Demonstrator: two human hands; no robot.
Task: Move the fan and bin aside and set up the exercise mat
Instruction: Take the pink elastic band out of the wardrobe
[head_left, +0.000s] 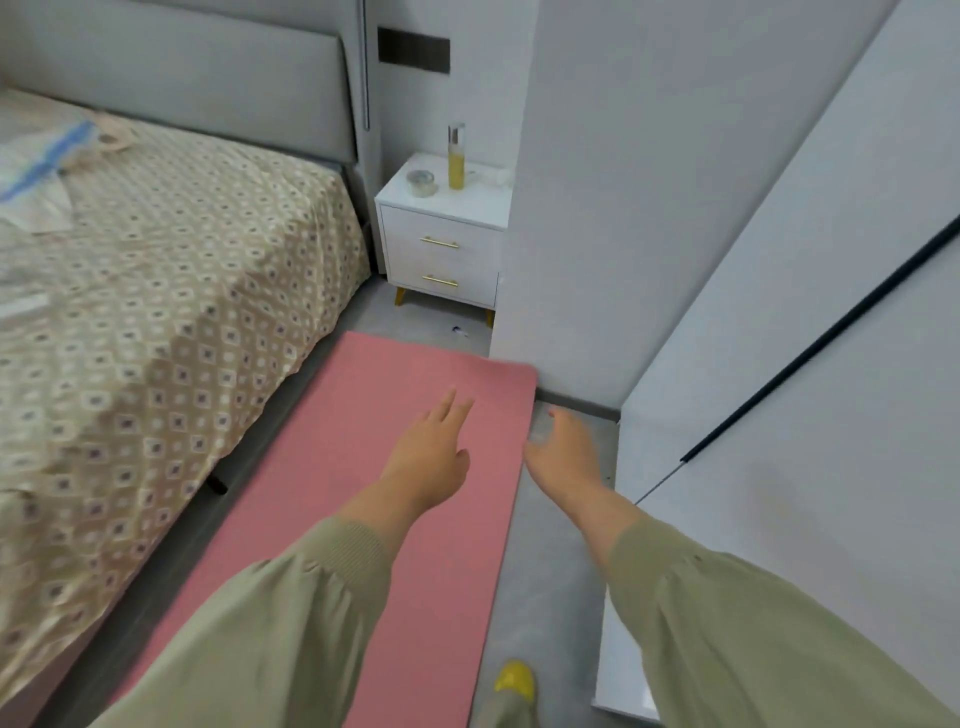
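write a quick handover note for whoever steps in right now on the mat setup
Left hand: open, empty, fingers spread over the flat pink foam exercise mat; whether it touches the mat is unclear.
Right hand: open, empty, over the grey floor just past the mat's right edge.
Mat: unrolled flat on the floor between the bed with the patterned beige cover and the white wall, far end short of the white two-drawer nightstand.
Fan and bin: neither in view.
Done: mat is laid out.
Left: check mat alignment; confirm the fan and bin are out of the way.
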